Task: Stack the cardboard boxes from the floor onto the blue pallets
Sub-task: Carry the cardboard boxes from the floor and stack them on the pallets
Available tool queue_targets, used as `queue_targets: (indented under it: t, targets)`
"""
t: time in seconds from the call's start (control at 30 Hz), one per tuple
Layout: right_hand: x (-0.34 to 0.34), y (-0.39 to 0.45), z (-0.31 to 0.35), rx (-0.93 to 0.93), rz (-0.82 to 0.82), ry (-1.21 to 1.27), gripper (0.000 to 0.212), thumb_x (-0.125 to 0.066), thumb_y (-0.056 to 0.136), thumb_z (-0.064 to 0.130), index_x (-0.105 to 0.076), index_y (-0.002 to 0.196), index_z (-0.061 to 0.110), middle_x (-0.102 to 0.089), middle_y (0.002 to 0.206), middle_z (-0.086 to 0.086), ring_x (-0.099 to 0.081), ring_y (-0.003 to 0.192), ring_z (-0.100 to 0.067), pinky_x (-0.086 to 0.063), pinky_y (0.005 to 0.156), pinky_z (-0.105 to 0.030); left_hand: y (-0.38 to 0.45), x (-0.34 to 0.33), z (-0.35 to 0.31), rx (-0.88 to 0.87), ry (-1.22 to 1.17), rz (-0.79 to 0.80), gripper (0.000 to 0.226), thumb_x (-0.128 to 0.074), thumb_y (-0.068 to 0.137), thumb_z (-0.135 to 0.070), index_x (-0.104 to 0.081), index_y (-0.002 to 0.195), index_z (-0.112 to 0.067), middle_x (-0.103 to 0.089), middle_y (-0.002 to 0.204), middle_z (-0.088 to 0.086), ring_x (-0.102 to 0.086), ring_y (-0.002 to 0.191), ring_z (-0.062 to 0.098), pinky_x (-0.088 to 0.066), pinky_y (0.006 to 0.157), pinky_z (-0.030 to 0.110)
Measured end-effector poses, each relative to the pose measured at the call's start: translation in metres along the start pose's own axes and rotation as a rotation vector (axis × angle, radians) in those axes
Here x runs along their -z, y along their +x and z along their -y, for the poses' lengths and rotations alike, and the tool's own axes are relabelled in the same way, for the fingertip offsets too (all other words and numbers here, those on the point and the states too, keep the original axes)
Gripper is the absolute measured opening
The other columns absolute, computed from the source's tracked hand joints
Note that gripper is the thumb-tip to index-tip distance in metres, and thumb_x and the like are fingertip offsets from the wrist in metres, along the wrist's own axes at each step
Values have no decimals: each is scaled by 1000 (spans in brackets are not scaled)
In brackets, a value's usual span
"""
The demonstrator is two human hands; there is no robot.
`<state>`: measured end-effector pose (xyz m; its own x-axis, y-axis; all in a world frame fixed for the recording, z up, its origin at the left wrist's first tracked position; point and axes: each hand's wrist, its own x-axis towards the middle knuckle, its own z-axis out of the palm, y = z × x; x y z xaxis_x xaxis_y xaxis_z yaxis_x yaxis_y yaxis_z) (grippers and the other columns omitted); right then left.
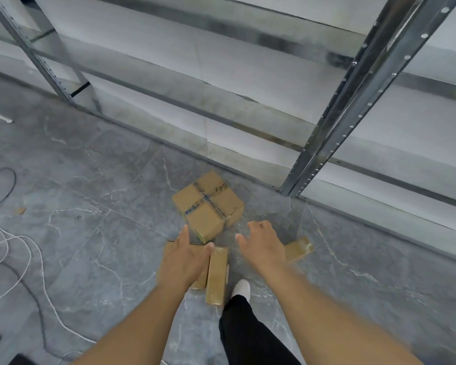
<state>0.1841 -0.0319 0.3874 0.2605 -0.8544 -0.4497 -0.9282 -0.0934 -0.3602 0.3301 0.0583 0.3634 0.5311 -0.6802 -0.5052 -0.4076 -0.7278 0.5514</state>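
Note:
A square cardboard box (208,204) with crossed tape on top lies on the grey floor near the rack. A long narrow cardboard box (217,275) lies closer to me, beside a flat box (166,259) mostly hidden under my left hand. A small taped box (299,248) peeks out behind my right hand. My left hand (186,262) reaches forward, fingers spread, empty, just short of the square box. My right hand (261,245) is likewise open and empty, to the right of that box. No blue pallet is in view.
A metal rack with perforated uprights (353,101) and low beams (169,101) stands behind the boxes. Black and white cables (19,248) trail on the floor at left. My white-socked foot (241,287) and black trouser leg stand below the narrow box.

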Motion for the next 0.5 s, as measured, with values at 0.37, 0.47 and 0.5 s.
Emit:
queue_targets:
  t: [0.37,0.47,0.5]
  targets:
    - [13,124,16,-111,74,73,51,-40,93,48,-45,132,17,-46,134,-6,-46,121,-25,-42,91,-40,123,5,-48,-15,34,91,91,-55,82,-56,-2,149,-25,-35,149,9,-35,133,30,-33,102,40]
    - [7,144,20,-158,103,115,50,-39,93,49,-47,130,17,-50,132,-5,-49,119,-26,-43,90,-39,147,7,-52,-5,47,122,89,-55,83,-55,-1,149,-29,-38,146,8,-39,130,29,-36,100,39]
    - [4,151,21,-177,110,130,49,-39,93,49,-47,129,16,-51,130,-6,-50,118,-26,-43,88,-39,158,7,-53,-7,71,132,89,-53,83,-56,0,149,-30,-39,145,8,-41,129,29,-36,100,40]
